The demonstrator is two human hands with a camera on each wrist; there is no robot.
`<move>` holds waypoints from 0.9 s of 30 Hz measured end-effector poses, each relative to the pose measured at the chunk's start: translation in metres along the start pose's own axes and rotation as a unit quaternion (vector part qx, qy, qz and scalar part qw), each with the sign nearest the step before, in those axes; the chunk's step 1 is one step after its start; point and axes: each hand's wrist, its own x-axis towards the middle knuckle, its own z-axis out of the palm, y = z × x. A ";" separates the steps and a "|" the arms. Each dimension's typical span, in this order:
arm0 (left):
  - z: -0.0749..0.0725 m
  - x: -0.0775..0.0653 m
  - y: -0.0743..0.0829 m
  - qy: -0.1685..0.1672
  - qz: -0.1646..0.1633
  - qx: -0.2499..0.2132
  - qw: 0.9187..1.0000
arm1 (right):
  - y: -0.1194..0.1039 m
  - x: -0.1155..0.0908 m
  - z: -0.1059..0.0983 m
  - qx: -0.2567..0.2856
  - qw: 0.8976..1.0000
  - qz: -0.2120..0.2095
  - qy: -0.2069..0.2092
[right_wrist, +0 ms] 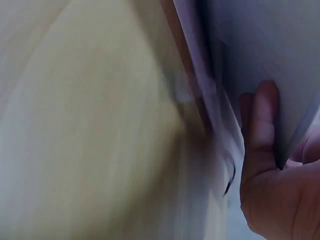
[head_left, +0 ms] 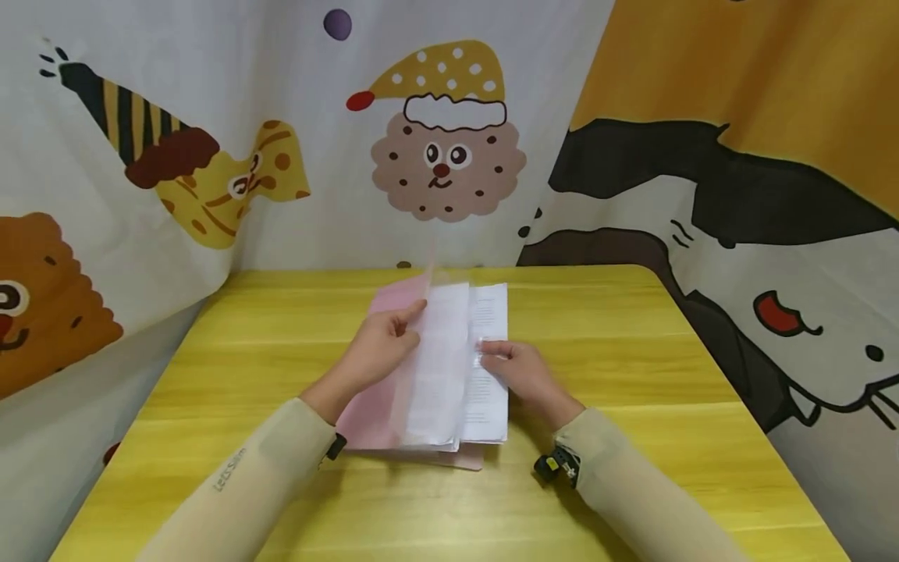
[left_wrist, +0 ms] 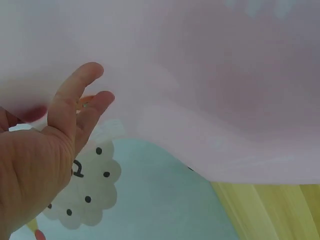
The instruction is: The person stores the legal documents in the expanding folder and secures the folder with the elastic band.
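A pink folder [head_left: 372, 414] with a translucent cover stands partly opened in the middle of the table. My left hand [head_left: 382, 343] pinches its raised cover near the upper edge; in the left wrist view the fingers [left_wrist: 65, 110] lie against the pale pink sheet [left_wrist: 215, 100]. White pages [head_left: 442, 375] show inside the folder. A stack of printed papers [head_left: 494, 406] sticks out at the folder's right side. My right hand [head_left: 527, 375] grips this stack by its right edge, with fingers and thumb on opposite faces in the right wrist view.
The yellow wood-grain table [head_left: 618, 468] extends around the folder on all sides. Behind it hangs a white curtain [head_left: 323, 218] with cartoon prints, which meets the table's back edge. A small black camera [head_left: 548, 468] sits at the right wrist.
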 end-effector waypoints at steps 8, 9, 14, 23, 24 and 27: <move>0.003 0.001 0.003 0.013 -0.005 0.001 1.000 | 0.001 -0.001 0.013 0.022 0.999 -0.015 0.036; 0.003 0.002 0.003 0.015 -0.007 0.000 1.000 | 0.000 -0.002 0.012 0.035 0.998 -0.008 0.048; 0.008 0.006 0.007 0.014 -0.007 -0.010 1.000 | -0.004 0.004 0.022 0.054 0.997 -0.004 0.058; 0.015 0.010 0.003 0.042 -0.040 -0.006 0.998 | -0.003 0.016 0.034 0.155 0.986 0.048 0.035; 0.015 0.010 0.003 0.043 -0.038 -0.008 0.998 | -0.004 0.016 0.034 0.160 0.985 0.056 0.040; 0.016 0.009 0.004 0.041 -0.030 -0.020 0.999 | -0.005 0.017 0.035 0.165 0.982 0.070 0.058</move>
